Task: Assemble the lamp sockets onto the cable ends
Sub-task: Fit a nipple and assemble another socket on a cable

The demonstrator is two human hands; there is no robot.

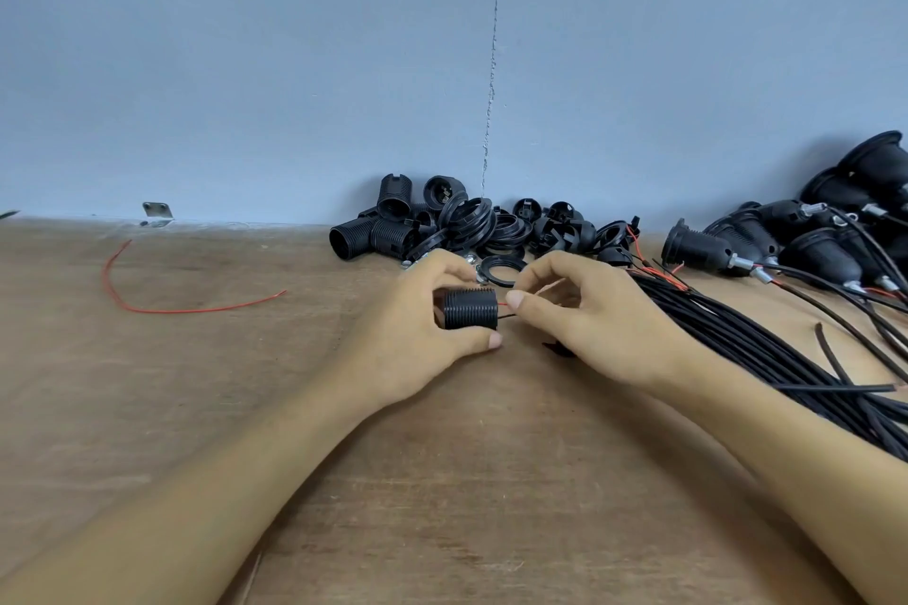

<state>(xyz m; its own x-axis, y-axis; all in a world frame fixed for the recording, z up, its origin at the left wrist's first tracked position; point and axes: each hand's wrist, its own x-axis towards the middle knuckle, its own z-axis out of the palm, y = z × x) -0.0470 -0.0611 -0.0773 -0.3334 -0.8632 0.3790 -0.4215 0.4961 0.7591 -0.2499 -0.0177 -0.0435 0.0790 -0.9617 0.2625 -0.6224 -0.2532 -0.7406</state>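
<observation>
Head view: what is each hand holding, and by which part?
The left hand grips the threaded socket shell around its ribbed side; the right hand pinches the red and black wires just beside the shell.

Black threaded socket shell [470, 309] on its side, red and black wires [506, 310] at right end.

On table [442, 481], centre: socket shell [470, 309] in left hand [432, 334], leads [506, 315] in right hand [589, 324] just R. Parts pile [471, 226] behind, vs wall [245, 64]. Cable bundle [766, 354] R; finished sockets [806, 251] behind it. Stray wire [196, 310] far L.
</observation>
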